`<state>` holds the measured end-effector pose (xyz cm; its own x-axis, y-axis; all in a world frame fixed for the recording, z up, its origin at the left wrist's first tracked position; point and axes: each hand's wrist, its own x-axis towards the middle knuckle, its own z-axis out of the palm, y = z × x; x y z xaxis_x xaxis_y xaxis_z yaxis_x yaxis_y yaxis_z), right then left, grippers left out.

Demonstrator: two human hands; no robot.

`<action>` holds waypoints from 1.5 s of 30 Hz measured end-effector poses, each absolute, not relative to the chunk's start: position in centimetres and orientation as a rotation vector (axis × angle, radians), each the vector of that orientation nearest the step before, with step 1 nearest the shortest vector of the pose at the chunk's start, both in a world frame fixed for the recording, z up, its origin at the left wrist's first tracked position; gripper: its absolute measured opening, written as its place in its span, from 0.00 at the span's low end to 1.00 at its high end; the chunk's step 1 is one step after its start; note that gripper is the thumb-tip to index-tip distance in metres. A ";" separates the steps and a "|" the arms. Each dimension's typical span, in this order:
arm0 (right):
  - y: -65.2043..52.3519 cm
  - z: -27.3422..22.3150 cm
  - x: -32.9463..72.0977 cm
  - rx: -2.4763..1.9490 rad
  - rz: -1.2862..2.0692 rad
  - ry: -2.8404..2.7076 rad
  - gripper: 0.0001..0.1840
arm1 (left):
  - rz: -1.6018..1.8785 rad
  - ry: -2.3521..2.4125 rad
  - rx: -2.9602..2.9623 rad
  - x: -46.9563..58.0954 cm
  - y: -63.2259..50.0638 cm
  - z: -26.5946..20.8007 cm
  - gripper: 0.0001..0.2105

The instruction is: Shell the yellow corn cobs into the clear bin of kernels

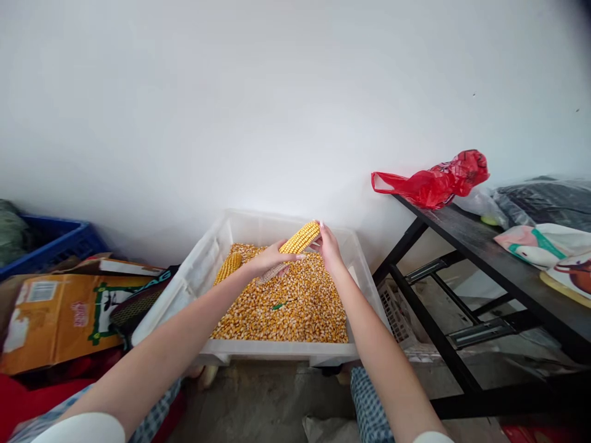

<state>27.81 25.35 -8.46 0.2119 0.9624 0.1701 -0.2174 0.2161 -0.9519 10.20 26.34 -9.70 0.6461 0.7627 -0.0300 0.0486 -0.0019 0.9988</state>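
Note:
My left hand (271, 258) grips the lower end of a yellow ear of corn (301, 238) over a translucent plastic bin (289, 349). At the ear's upper tip, my right hand (329, 247) has its fingers closed around it, thumb on the kernels. A pale, stripped cob (273, 272) shows just below my left hand; whether that hand also holds it I cannot tell. Loose corn kernels (286, 320) cover the bin's floor. Another ear of corn (229, 267) leans at the bin's left side, partly behind my left forearm. A small green piece (278, 306) lies among the kernels.
A white wall (277, 111) rises behind the bin. To the right stands a black-framed table (489, 252) with a red plastic bag (438, 181) on its corner. On the left are a cardboard box (60, 314) and a blue crate (60, 243).

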 end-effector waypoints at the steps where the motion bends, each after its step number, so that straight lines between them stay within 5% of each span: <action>1: 25.4 -8.6 27.6 -0.989 1.003 -0.961 0.24 | 0.647 0.711 1.498 10.3 26.2 -9.8 0.25; 13: 25.8 -9.7 27.0 -1.034 0.742 -0.762 0.23 | 0.546 0.694 1.559 13.1 24.8 -13.9 0.14; 19: 25.6 -9.0 27.0 -0.897 0.985 -0.872 0.26 | 0.707 0.777 1.303 14.6 23.4 -13.3 0.14; 25: 23.7 -8.3 25.4 -0.766 1.369 -1.190 0.41 | 0.793 0.648 1.067 14.0 23.7 -10.0 0.11; 35: 23.4 -8.6 25.2 -0.845 1.333 -1.274 0.48 | 0.642 0.631 0.965 13.2 23.8 -9.8 0.09; 45: 23.3 -8.7 25.6 -0.907 1.300 -1.298 0.40 | 0.584 0.480 0.849 12.6 24.0 -10.2 0.06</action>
